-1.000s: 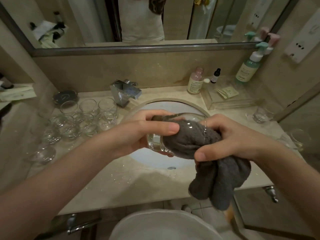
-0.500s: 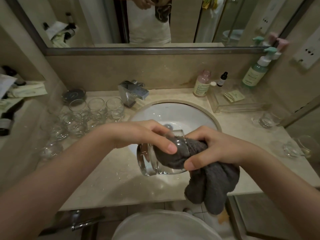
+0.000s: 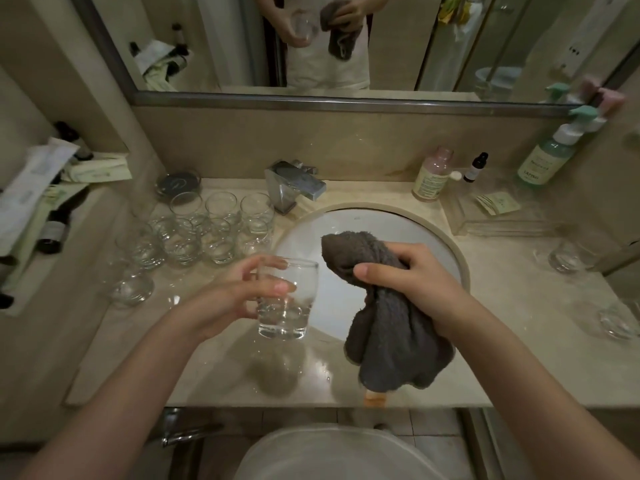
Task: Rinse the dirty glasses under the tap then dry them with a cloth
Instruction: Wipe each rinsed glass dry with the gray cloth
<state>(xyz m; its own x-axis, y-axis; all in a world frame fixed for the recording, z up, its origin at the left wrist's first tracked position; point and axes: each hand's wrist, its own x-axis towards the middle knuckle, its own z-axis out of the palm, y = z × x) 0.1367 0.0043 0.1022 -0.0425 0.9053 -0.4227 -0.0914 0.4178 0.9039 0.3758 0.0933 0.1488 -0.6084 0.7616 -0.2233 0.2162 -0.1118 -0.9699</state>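
Above sink (image 3: 446,244), upright clear glass (image 3: 289,299)

Both bare forearms reach forward from the lower corners and angle inward toward each other. The left hand (image 3: 239,292) is turned thumb-up, its thumb and curled fingers wrapped round the side of an upright glass (image 3: 287,299) held just off to its right. The right hand (image 3: 412,275) is palm-down, knuckles up, thumb pointing left, fingers bunched tight around a dark grey cloth (image 3: 391,341). The two hands are apart, not touching.
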